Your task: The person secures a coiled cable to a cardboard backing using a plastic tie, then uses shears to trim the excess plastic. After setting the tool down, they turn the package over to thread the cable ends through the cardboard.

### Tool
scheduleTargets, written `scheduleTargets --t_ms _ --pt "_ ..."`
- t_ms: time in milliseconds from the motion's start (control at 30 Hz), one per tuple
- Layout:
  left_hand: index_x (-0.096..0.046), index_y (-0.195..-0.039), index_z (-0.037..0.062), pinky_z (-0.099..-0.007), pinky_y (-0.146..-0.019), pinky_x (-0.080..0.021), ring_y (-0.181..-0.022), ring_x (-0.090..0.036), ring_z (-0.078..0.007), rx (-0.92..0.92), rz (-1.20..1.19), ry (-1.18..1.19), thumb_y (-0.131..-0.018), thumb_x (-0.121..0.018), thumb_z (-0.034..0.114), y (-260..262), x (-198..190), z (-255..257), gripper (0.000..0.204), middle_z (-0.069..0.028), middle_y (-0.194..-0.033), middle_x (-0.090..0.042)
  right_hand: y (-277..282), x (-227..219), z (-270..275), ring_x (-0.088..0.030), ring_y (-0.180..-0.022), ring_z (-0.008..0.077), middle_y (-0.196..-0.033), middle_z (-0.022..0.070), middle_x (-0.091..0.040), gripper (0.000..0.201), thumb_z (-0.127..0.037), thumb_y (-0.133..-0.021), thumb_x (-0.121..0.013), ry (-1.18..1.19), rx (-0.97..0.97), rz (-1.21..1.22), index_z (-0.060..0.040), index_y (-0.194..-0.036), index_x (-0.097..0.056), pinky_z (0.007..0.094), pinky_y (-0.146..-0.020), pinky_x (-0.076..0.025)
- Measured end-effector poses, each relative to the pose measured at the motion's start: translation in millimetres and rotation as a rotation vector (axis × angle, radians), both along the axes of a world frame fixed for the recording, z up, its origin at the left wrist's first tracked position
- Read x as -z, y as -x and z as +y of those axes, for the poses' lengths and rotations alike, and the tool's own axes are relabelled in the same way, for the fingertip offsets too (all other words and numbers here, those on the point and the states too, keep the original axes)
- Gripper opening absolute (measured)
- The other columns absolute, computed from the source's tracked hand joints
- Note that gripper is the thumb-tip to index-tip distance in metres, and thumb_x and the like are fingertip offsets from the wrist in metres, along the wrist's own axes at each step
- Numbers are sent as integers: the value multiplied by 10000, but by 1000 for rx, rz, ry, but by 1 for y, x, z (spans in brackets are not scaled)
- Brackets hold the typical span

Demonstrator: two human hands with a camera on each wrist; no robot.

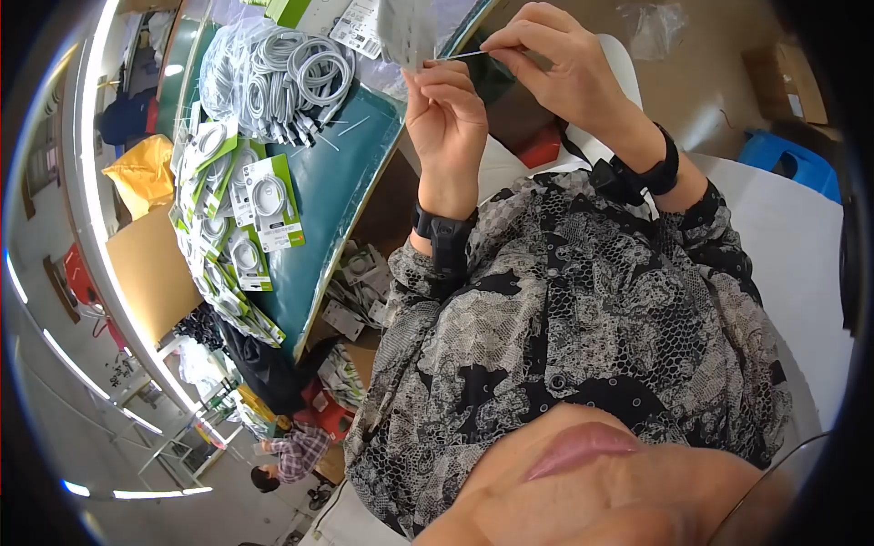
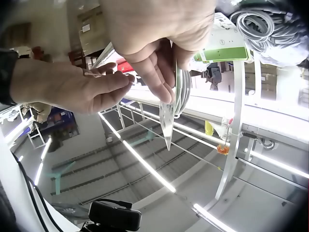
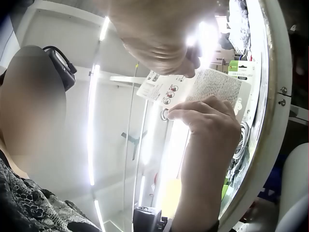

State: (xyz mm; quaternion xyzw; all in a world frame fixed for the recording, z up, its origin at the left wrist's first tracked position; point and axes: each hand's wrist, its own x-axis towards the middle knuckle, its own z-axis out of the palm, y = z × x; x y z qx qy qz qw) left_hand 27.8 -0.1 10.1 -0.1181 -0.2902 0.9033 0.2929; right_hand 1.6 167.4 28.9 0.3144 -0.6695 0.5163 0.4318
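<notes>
I see the flat clear plastic pack with a coiled grey cable and a white printed card (image 1: 407,32) held up in the air above the green table edge (image 1: 339,196), in front of my chest. From the left wrist view the pack (image 2: 169,116) is seen edge-on, with its long axis nearly vertical and the narrow sealed end pointing down in that picture.

My left hand (image 1: 446,123) is raised with the wrist straight, and its fingers (image 2: 155,72) are curled and clamped on the pack. My right hand (image 1: 555,64) is beside it, a little higher, with the thumb and first fingers pressed together on a thin white strip (image 1: 464,55) that runs almost level to the pack. Both wrists carry black bands.

On the table, left of the hands, lies a heap of loose coiled grey cables (image 1: 282,77), and nearer to me a row of finished green and white cable packs (image 1: 232,227). More packs lie under the table (image 1: 360,282). Nothing stands between the two hands.
</notes>
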Motion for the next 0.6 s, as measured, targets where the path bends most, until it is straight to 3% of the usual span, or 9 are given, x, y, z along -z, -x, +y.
scheduleTargets --t_ms 67,600 --pt "-558 -914 -57 -218 -698 -559 -759 -606 -139 45 -4 -79 -848 -644 76 0 0 1 171 -60 -807 -558 5 6 -2 -556 -706 278 -728 87 -566 104 -6 -704 -681 51 11 239 -46 -788 -634 358 -619 -438" --pt "-549 -894 -45 -218 -690 -563 -758 -623 -138 47 -7 -64 -820 -642 7 -2 0 6 129 -55 -787 -559 0 6 3 -547 -747 275 -754 83 -558 85 -38 -706 -660 -110 111 178 -46 -781 -621 372 -689 -434"
